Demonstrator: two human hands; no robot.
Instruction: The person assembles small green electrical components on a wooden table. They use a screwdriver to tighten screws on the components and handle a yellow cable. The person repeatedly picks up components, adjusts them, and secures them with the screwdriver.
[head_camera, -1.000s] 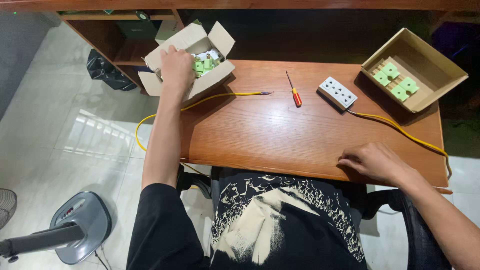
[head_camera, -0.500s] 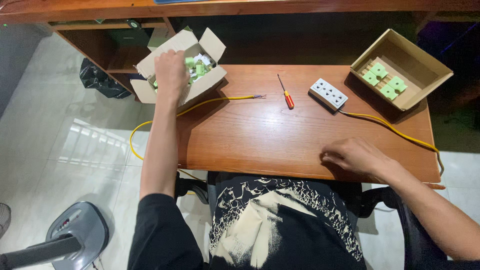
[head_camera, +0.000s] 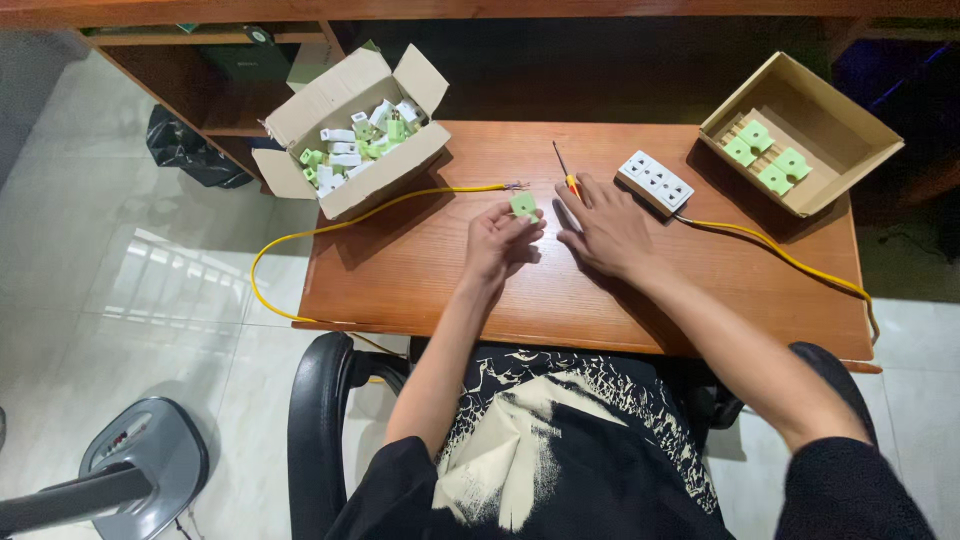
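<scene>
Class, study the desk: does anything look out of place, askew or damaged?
Little stands out. The open cardboard box of green and white parts overhangs the desk's back left corner, sitting askew. The yellow cable droops off the left edge, its bare end near the left hand. Nothing looks spilled or broken.

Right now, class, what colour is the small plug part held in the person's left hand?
Pale green: the small plug part sits at the left hand fingertips, clearest in the head view.

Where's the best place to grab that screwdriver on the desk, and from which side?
Grip the screwdriver by its red-and-yellow handle, the thick near end. It lies flat, thin shaft pointing away, the right hand already touching the handle end. Probably best taken from above, fingers closing across the handle.
</scene>
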